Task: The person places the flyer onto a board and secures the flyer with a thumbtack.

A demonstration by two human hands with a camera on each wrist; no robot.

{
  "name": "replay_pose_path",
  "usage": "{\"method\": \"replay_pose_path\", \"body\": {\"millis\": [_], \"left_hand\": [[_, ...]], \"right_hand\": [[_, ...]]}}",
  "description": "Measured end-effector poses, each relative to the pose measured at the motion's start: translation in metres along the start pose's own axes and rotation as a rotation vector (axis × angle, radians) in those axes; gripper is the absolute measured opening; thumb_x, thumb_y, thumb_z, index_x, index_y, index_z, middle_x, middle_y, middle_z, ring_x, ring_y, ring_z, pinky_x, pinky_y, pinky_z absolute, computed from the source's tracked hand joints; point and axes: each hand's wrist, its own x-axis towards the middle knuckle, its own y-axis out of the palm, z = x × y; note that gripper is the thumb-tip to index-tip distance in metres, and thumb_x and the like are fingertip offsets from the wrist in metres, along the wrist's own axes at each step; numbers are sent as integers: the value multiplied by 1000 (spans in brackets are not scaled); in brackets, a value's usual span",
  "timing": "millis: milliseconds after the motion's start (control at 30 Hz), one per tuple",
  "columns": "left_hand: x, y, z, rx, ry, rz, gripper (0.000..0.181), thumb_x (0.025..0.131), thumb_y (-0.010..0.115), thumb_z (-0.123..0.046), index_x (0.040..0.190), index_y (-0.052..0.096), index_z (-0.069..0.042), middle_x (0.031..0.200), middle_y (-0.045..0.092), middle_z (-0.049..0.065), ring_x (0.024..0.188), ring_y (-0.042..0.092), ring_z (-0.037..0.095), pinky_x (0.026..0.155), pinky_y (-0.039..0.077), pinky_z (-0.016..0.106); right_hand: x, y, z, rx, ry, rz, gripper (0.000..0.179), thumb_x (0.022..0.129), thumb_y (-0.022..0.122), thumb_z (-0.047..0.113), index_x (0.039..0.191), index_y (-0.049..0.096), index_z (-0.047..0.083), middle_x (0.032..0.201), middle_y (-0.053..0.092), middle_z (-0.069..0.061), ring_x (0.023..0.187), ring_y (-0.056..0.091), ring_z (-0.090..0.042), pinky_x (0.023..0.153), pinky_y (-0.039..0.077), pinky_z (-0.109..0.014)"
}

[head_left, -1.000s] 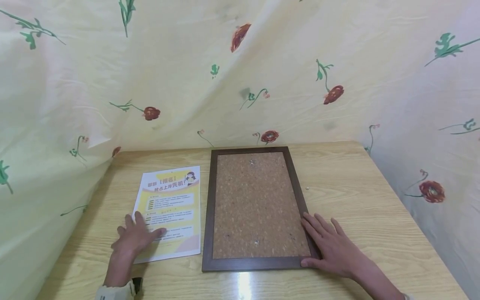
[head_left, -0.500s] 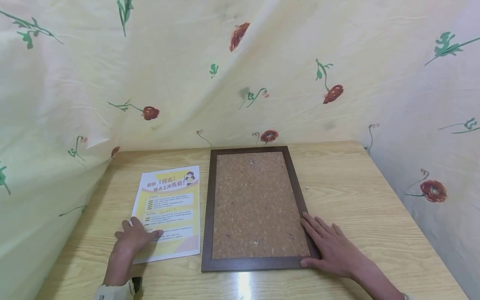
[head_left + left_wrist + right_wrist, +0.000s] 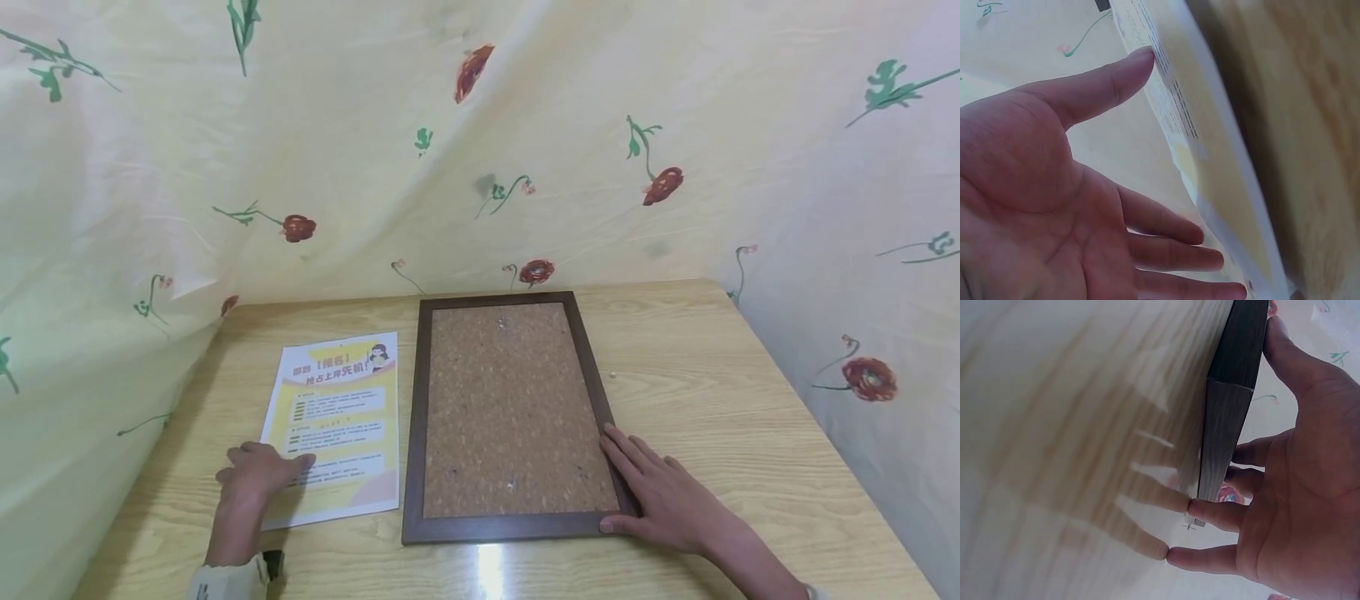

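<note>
A yellow and white printed poster (image 3: 337, 417) lies flat on the table, left of a cork board (image 3: 521, 408) in a dark brown wooden frame. My left hand (image 3: 255, 475) is at the poster's lower left edge, its thumb reaching over the print. In the left wrist view the palm (image 3: 1041, 219) faces the camera, fingers spread and extended beside the poster (image 3: 1197, 112). At the board's lower right corner rests my right hand (image 3: 667, 500), with the thumb on the bottom rail and fingers along the right side. The right wrist view shows straight fingers at the dark frame (image 3: 1225, 419).
A light wood-grain table (image 3: 697, 375) bears everything. Floral cloth (image 3: 360, 150) hangs behind it and along both sides. One tiny clear object (image 3: 613, 375) lies right of the board. A dark item (image 3: 273, 565) shows by my left cuff.
My left hand has drawn slightly left and back, its fingers bending and its thumb sliding toward the poster's edge. The right hand, poster and board stay in place; the head view shifts slightly.
</note>
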Motion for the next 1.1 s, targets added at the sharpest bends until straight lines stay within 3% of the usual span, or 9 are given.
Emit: {"method": "replay_pose_path", "body": {"millis": [100, 200, 333, 467, 567, 700, 767, 867, 1100], "left_hand": [[1, -1, 0, 4, -4, 16, 83, 87, 66, -48, 107, 46, 30, 95, 39, 39, 86, 46, 50, 75, 44, 55], [2, -2, 0, -19, -11, 31, 74, 87, 66, -48, 100, 55, 23, 90, 42, 33, 83, 46, 46, 71, 43, 50], [3, -1, 0, -52, -13, 15, 73, 86, 68, -45, 105, 51, 23, 90, 43, 31, 83, 46, 45, 71, 42, 49], [3, -1, -1, -81, -12, -8, 79, 87, 70, -40, 117, 36, 25, 94, 43, 36, 86, 46, 48, 72, 44, 51], [1, -1, -1, -85, -2, -32, 71, 90, 67, -30, 118, 31, 25, 97, 42, 39, 86, 48, 49, 70, 46, 51], [1, -4, -2, -102, -6, -67, 38, 95, 52, -8, 112, 40, 23, 87, 49, 30, 73, 52, 37, 59, 46, 41], [0, -5, -3, -115, -15, -73, 29, 96, 44, -1, 112, 43, 23, 81, 50, 24, 66, 51, 30, 55, 43, 35], [-1, -7, -4, -131, -29, -72, 28, 97, 39, 2, 115, 43, 24, 79, 50, 22, 62, 50, 27, 53, 42, 33], [-3, -12, -4, -166, -13, -106, 31, 99, 36, -3, 119, 37, 22, 86, 51, 29, 70, 54, 35, 54, 44, 37]], "right_hand": [[0, 0, 0, -1, -3, -3, 100, 82, 57, 74, 150, 38, 3, 158, 31, -13, 134, 42, -43, 86, 44, -70], [0, 0, 0, -3, -1, -2, 101, 82, 57, 74, 150, 38, 3, 158, 31, -13, 134, 42, -42, 86, 44, -69], [1, -1, 0, -1, 9, 8, 101, 82, 57, 75, 150, 37, 3, 158, 31, -13, 134, 41, -43, 86, 44, -70], [1, -1, 1, 1, 15, 14, 102, 82, 56, 75, 150, 37, 3, 158, 31, -13, 133, 42, -44, 86, 43, -70], [1, -1, 1, 3, 15, 16, 102, 81, 57, 75, 150, 37, 3, 158, 31, -13, 133, 42, -44, 86, 43, -70], [0, -1, 1, 2, 15, 21, 102, 81, 57, 76, 151, 37, 4, 158, 31, -13, 133, 42, -44, 86, 43, -70], [0, -1, 1, 2, 15, 25, 102, 81, 57, 76, 151, 37, 4, 158, 30, -13, 133, 42, -44, 86, 43, -71], [0, -1, 1, 6, 15, 26, 102, 81, 57, 76, 151, 36, 4, 158, 30, -13, 134, 41, -44, 86, 43, -71], [0, -2, 2, -2, 11, 23, 102, 81, 57, 76, 151, 36, 5, 158, 30, -12, 134, 41, -43, 86, 43, -70]]}}
